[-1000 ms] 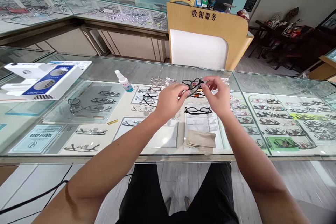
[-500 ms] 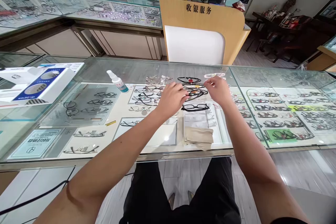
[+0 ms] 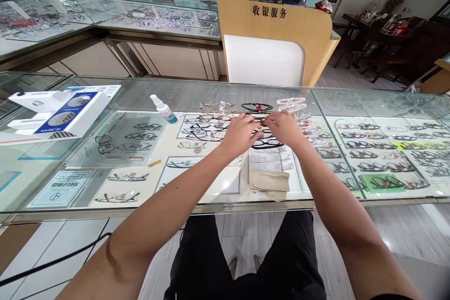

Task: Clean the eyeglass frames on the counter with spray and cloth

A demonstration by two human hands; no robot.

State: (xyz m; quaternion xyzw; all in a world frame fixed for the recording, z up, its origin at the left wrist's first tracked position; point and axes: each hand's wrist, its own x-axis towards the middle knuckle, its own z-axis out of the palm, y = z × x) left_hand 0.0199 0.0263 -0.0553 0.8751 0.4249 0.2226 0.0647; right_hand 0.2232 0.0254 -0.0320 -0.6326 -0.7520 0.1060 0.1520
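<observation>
My left hand (image 3: 242,133) and my right hand (image 3: 284,127) meet over a column of dark eyeglasses on the glass counter. Between them is a pair of dark eyeglasses (image 3: 263,123), mostly covered by fingers; both hands have their fingers closed at its sides. Just below the hands lies a pair of black eyeglasses (image 3: 267,142), above a white sheet. Beyond them sits another black pair (image 3: 257,107) with a red spot at its middle. Clear-framed glasses (image 3: 291,101) lie past my right hand, and thin-framed glasses (image 3: 217,108) lie past my left.
A spray bottle (image 3: 163,109) stands left of the glasses. Farther left is an open blue-and-white box (image 3: 68,112). A folded beige cloth (image 3: 270,181) lies near the counter's front edge. More eyeglasses show under the glass at right (image 3: 363,154). A wooden cashier desk (image 3: 316,23) stands beyond.
My right hand has moved left and a little nearer, closing in on my left hand at the dark eyeglasses. The clear-framed glasses beyond it are now uncovered. The view has shifted slightly.
</observation>
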